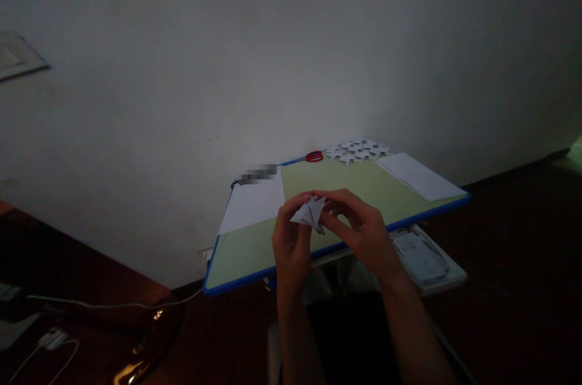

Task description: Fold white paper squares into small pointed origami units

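Between my two hands is a small white folded-paper piece with pointed flaps, held up above the near edge of the table. My left hand pinches its left side, thumb in front and fingers curled behind. From the right, my right hand grips the piece with thumb and bent fingers. Some of the fingertips are hidden behind the paper. At the table's far edge lies a group of several similar white folded pieces.
The pale green table has a blue rim and stands against a wall. Red-handled scissors lie at its back edge. White sheets are at the right, another sheet at the left. A white cable runs at lower left.
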A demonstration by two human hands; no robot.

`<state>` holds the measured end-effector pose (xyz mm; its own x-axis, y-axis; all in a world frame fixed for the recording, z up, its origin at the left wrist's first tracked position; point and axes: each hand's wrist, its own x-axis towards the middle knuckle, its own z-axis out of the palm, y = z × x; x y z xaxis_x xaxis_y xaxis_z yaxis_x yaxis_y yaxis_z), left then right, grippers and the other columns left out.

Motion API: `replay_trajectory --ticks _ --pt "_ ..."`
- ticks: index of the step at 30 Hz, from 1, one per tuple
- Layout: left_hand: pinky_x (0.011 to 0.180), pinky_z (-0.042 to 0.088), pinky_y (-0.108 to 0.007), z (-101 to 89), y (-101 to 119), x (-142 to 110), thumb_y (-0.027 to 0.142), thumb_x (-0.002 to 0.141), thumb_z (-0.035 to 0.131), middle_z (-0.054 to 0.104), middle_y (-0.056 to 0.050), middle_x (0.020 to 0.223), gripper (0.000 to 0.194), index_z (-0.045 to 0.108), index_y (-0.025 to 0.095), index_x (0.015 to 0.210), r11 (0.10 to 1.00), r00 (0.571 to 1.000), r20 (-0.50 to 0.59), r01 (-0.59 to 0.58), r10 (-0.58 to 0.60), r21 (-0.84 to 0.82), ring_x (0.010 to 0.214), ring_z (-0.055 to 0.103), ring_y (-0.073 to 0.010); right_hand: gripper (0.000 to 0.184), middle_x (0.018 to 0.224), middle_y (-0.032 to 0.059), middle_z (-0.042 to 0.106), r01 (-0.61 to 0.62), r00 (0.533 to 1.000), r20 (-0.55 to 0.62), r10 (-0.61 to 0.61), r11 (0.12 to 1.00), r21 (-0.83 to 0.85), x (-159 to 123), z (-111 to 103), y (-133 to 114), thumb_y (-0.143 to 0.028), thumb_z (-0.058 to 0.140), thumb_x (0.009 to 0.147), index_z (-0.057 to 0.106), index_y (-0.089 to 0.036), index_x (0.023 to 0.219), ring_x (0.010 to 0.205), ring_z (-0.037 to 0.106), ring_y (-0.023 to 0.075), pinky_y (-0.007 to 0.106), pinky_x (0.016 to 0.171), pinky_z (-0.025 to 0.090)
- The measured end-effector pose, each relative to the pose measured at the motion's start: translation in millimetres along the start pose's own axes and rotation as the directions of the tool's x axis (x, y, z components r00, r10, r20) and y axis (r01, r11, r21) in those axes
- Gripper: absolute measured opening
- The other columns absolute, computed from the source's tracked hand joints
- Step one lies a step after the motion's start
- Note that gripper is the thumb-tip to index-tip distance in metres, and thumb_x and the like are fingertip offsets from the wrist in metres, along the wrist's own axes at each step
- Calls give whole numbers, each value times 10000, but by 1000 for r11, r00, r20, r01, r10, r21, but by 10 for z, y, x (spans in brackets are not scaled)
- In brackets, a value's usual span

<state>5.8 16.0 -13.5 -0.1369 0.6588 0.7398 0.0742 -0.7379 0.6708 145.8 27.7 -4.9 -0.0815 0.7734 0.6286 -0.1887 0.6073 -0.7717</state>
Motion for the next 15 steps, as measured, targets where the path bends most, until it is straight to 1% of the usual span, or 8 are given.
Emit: replay_trajectory --ticks 4,7,10,12,15 --pt "935 554 -356 7 13 3 248 954 649 724 -102 1193 212 670 228 1164 997 999 -3 41 -41 -66 1111 694 -231 199 1016 22 700 -34 999 -4 34 997 67 -2 -7 11 -222 738 870 713 -263 1063 866 662 170 303 773 548" --pt "927 554 -341 2 5 3 235 956 646 732 -94 1160 194 667 225 1148 993 998 -9 56 -57 -101 1080 703 -217 190 978 20 713 -75 997 -9 76 988 133 -7 -9 20 -243 772 841 694 -247 1014 866 673 177 311 786 548" --pt "928 544 -328 -13 -5 4 231 934 678 730 -83 1118 175 686 216 1108 995 998 -34 51 -54 -84 1052 700 -207 195 981 22 717 -119 992 -6 122 971 206 -13 -15 14 -253 803 813 682 -243 966 889 683 182 316 809 555" --pt "881 547 -304 -27 -18 3 245 914 707 729 -72 1055 161 697 209 1071 996 997 -57 51 -55 -71 987 703 -194 239 970 13 710 -151 988 0 156 950 274 -18 -26 6 -249 823 793 680 -255 984 885 684 176 300 793 562" --pt "801 536 -254 -45 -53 -3 256 891 736 705 -43 977 138 705 212 1018 995 994 -89 52 -60 -83 906 681 -163 378 991 -3 677 -173 983 -4 186 918 356 -34 -56 7 -246 831 788 679 -302 1130 844 667 149 256 732 568"
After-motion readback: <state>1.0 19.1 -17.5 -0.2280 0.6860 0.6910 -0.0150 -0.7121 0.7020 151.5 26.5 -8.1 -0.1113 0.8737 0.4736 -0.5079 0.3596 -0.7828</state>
